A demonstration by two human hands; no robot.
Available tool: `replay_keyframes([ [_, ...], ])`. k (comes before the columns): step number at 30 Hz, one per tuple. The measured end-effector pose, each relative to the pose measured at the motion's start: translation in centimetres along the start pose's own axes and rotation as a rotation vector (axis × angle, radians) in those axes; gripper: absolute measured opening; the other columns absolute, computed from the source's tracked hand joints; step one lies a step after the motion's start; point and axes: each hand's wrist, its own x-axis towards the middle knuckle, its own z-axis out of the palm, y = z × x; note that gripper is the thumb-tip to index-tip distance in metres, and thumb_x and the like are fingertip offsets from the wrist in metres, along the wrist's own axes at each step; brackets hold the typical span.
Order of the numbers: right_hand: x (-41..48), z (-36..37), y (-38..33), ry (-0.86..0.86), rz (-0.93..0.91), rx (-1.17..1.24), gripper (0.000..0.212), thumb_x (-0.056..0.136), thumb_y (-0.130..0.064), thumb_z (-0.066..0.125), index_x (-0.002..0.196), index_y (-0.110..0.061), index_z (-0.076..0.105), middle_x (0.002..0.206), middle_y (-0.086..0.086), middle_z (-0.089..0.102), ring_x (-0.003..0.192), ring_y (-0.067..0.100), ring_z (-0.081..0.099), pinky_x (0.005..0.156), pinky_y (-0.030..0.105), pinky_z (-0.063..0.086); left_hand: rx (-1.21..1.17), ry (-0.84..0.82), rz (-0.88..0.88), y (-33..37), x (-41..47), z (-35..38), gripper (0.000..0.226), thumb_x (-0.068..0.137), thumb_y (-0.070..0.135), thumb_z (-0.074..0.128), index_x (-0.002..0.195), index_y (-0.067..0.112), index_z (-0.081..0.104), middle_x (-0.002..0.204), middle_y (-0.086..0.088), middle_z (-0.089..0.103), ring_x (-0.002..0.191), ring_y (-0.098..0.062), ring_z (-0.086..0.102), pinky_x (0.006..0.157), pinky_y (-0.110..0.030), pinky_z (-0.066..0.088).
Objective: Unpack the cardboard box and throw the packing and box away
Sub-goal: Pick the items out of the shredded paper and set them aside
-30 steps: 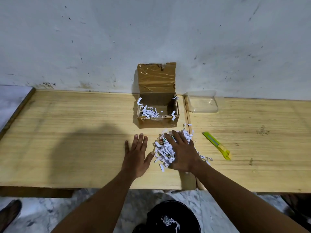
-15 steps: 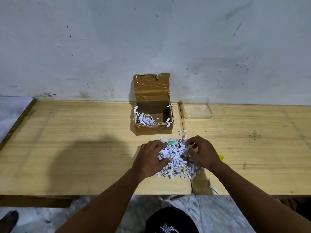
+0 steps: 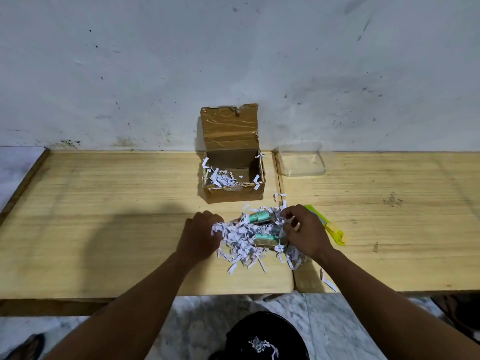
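Note:
A small cardboard box (image 3: 235, 196) stands open at the back of the wooden table (image 3: 104, 216), its taped lid leaning on the wall, with some white paper shreds left inside. A pile of shredded paper (image 3: 241, 242) lies in front of it with two small teal items (image 3: 259, 216) showing through. My left hand (image 3: 198, 236) grips the pile's left side. My right hand (image 3: 305, 232) pinches shreds at its right side.
A yellow-green utility knife (image 3: 335, 231) lies right of my right hand. A clear plastic container (image 3: 302, 162) sits by the wall. A black bin (image 3: 265, 339) with a few shreds stands on the marble floor below the table edge. Loose strips (image 3: 328, 281) lie near that edge.
Both hands went from lying flat on the table and pile to gripping the shreds from either side, pulling them apart. The teal items have come into sight.

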Motion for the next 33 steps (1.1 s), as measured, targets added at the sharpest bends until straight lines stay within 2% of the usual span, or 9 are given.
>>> replay_keyframes([
  [2, 0.0, 0.4, -0.3, -0.047, -0.069, -0.059, 0.022, 0.086, -0.015, 0.065, 0.103, -0.028, 0.064, 0.099, -0.005, 0.059, 0.078, 0.014, 0.057, 0.066, 0.032, 0.046, 0.001, 0.064, -0.028, 0.7, -0.2, -0.4, 0.048, 0.070, 0.028, 0.050, 0.117, 0.024, 0.061, 0.116, 0.002, 0.063, 0.109, -0.023, 0.054, 0.087, -0.042, 0.041],
  [5, 0.3, 1.4, -0.3, -0.172, -0.116, -0.217, 0.025, 0.088, -0.023, 0.062, 0.111, -0.027, 0.069, 0.106, -0.003, 0.058, 0.091, 0.021, 0.061, 0.067, 0.032, 0.047, 0.015, 0.053, 0.197, 2.7, 0.0, -0.4, 0.054, 0.075, 0.034, 0.056, 0.128, 0.024, 0.059, 0.125, -0.002, 0.060, 0.119, -0.020, 0.049, 0.092, -0.042, 0.035],
  [9, 0.5, 2.0, 0.0, -0.276, -0.124, -0.407, 0.031, 0.093, -0.023, 0.054, 0.120, -0.024, 0.069, 0.118, 0.002, 0.059, 0.110, 0.023, 0.057, 0.077, 0.033, 0.049, 0.063, -0.046, 0.456, 3.9, 0.2, 1.4, 0.038, 0.083, 0.027, 0.058, 0.120, 0.026, 0.067, 0.112, -0.001, 0.065, 0.105, -0.021, 0.057, 0.082, -0.039, 0.040],
  [13, 0.4, 0.7, 1.4, -0.275, -0.064, -0.468, 0.038, 0.091, -0.032, 0.047, 0.122, -0.025, 0.068, 0.120, -0.001, 0.060, 0.112, 0.023, 0.056, 0.076, 0.035, 0.052, 0.112, -0.004, 0.408, 1.9, -0.1, 1.4, 0.031, 0.085, 0.023, 0.051, 0.109, 0.025, 0.071, 0.098, 0.003, 0.066, 0.090, -0.020, 0.059, 0.074, -0.037, 0.040],
  [17, 0.2, -0.7, 1.7, -0.154, -0.076, -0.613, 0.030, 0.083, -0.031, 0.049, 0.097, -0.025, 0.076, 0.102, 0.000, 0.071, 0.095, 0.035, 0.061, 0.072, 0.040, 0.048, 0.257, -0.014, 0.240, -0.1, -0.8, 0.2, 0.024, 0.079, 0.027, 0.045, 0.087, 0.023, 0.068, 0.094, 0.003, 0.065, 0.091, -0.024, 0.061, 0.081, -0.042, 0.037],
  [20, 0.2, -0.5, 0.6, -0.051, -0.089, -0.672, 0.024, 0.075, -0.028, 0.057, 0.088, -0.023, 0.077, 0.089, 0.000, 0.073, 0.085, 0.035, 0.063, 0.072, 0.043, 0.045, 0.171, 0.081, 0.091, 0.6, -0.8, -0.3, 0.022, 0.077, 0.030, 0.049, 0.090, 0.023, 0.065, 0.101, 0.005, 0.064, 0.097, -0.022, 0.057, 0.088, -0.044, 0.034],
  [26, 0.3, 1.1, -0.8, -0.320, -0.077, -0.279, 0.030, 0.085, -0.011, 0.054, 0.107, -0.018, 0.073, 0.106, 0.006, 0.068, 0.095, 0.024, 0.064, 0.078, 0.036, 0.053, 0.049, 0.051, 0.348, 3.6, -0.3, 1.2, 0.036, 0.089, 0.034, 0.058, 0.123, 0.024, 0.061, 0.114, 0.001, 0.064, 0.106, -0.018, 0.057, 0.086, -0.039, 0.040],
  [29, 0.0, 0.5, 0.3, -0.315, 0.080, -0.214, 0.024, 0.086, -0.013, 0.051, 0.095, -0.021, 0.072, 0.090, 0.002, 0.072, 0.074, 0.016, 0.070, 0.067, 0.031, 0.055, 0.056, 0.016, 0.293, 2.2, -0.8, 1.7, 0.022, 0.085, 0.028, 0.058, 0.103, 0.024, 0.069, 0.101, 0.003, 0.066, 0.093, -0.021, 0.062, 0.079, -0.035, 0.040],
  [33, -0.1, -0.7, 1.3, -0.190, 0.023, -0.389, 0.019, 0.082, -0.021, 0.051, 0.076, -0.021, 0.070, 0.084, 0.001, 0.069, 0.080, 0.024, 0.065, 0.060, 0.031, 0.046, 0.156, 0.018, 0.167, 0.4, -1.3, 0.8, 0.023, 0.080, 0.030, 0.048, 0.092, 0.026, 0.067, 0.095, 0.007, 0.066, 0.094, -0.022, 0.061, 0.086, -0.042, 0.037],
])
